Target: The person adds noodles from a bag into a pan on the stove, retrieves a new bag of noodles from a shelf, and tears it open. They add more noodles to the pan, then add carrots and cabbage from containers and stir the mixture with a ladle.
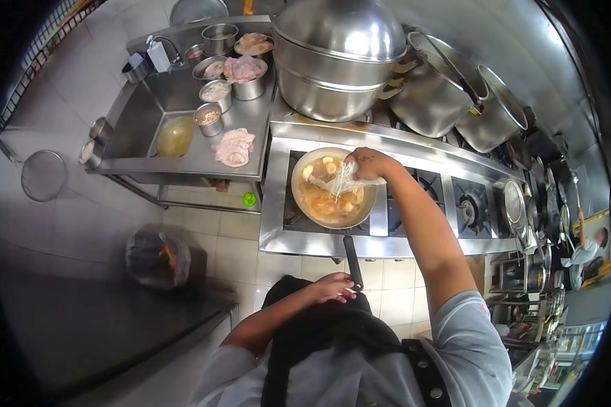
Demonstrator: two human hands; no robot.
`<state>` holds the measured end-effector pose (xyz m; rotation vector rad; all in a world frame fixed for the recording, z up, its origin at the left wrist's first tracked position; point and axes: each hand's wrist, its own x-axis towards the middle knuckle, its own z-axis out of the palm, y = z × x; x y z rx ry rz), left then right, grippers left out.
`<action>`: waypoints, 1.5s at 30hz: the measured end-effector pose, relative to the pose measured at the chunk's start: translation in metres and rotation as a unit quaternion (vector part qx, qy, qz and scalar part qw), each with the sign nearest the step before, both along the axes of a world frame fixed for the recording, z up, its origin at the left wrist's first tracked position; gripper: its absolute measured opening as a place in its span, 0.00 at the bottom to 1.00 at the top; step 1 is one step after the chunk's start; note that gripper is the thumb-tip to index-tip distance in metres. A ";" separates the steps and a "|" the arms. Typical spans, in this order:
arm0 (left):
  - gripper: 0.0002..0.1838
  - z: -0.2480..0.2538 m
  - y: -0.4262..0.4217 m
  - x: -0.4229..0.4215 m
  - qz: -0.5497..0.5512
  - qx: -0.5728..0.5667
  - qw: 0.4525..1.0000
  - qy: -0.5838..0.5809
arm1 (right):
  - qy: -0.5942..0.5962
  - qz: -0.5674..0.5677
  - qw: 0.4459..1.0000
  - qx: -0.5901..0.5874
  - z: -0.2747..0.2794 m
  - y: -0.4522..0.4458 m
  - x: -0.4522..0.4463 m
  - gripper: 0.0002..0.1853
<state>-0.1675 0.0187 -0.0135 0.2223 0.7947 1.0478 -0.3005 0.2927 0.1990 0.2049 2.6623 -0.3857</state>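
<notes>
The pan [333, 226] sits at the left end of the stove surface [299, 242], its handle [352, 263] extending past the front edge. Filled with food and liquid, it is probably heavy and prone to slosh; grip mid-handle and keep level. The right hand [369, 164] has its fingers closed on clear plastic film [343, 182], likely limp, slippery and easily torn; hold by gathered folds. The left hand [334, 287], fingers partly curled, is at the handle's end; contact cannot be determined.

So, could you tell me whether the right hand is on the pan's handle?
No, the right hand is over the pan, holding translucent plastic.
</notes>
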 end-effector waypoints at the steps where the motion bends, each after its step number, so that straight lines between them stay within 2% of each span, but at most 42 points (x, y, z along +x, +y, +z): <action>1: 0.19 -0.001 0.001 -0.001 -0.001 0.005 1.000 -0.003 | 0.019 -0.007 1.000 0.009 0.006 -0.001 0.001 0.30; 5: 0.19 -0.005 -0.001 -0.002 -0.015 0.017 1.000 0.002 | 0.030 0.009 0.999 0.033 0.020 -0.003 0.002 0.30; 9: 0.22 -0.007 -0.003 -0.002 -0.025 0.032 0.999 -0.003 | 0.014 0.007 0.999 0.043 -0.005 0.005 -0.009 0.30; 11: 0.23 0.001 -0.008 -0.008 -0.021 0.039 0.999 -0.013 | 0.101 -0.042 0.993 0.049 -0.019 0.015 -0.012 0.28; 14: 0.20 0.001 -0.010 -0.011 -0.028 0.054 0.998 -0.035 | 0.117 -0.039 0.991 0.045 -0.017 0.020 -0.018 0.25; 17: 0.21 -0.002 -0.009 -0.012 -0.032 0.066 0.996 -0.051 | 0.066 -0.072 0.995 0.009 -0.020 0.022 -0.023 0.25; 21: 0.21 -0.008 -0.004 -0.011 -0.045 0.061 0.996 -0.054 | 0.087 -0.030 0.995 0.049 -0.027 0.007 -0.019 0.26; 24: 0.20 -0.013 -0.001 -0.010 -0.052 0.060 0.995 -0.056 | 0.057 -0.071 0.996 0.019 -0.030 0.004 -0.022 0.25; 29: 0.18 -0.013 -0.001 -0.014 -0.054 0.068 0.994 -0.062 | 0.067 -0.063 0.995 0.044 -0.028 -0.003 -0.021 0.24; 32: 0.22 -0.016 -0.001 -0.012 -0.052 0.066 0.993 -0.084 | 0.077 -0.044 0.995 0.037 -0.032 -0.002 -0.020 0.24; 35: 0.17 -0.020 0.000 -0.012 -0.046 0.053 0.996 -0.061 | 0.078 -0.046 0.996 0.028 -0.037 -0.003 -0.020 0.24; 38: 0.23 -0.021 0.002 -0.011 -0.056 0.053 0.994 -0.083 | 0.066 -0.051 0.997 0.006 -0.040 -0.003 -0.016 0.24; 41: 0.22 -0.021 0.004 -0.014 -0.052 0.062 0.992 -0.094 | 0.093 -0.003 0.995 0.039 -0.027 -0.007 -0.012 0.22; 43: 0.22 -0.024 0.004 -0.014 -0.059 0.067 0.990 -0.106 | 0.101 -0.080 0.990 0.049 -0.002 -0.015 -0.009 0.21; 45: 0.21 -0.024 0.003 -0.013 -0.057 0.061 0.991 -0.106 | 0.106 -0.074 0.989 0.066 0.011 -0.019 -0.010 0.21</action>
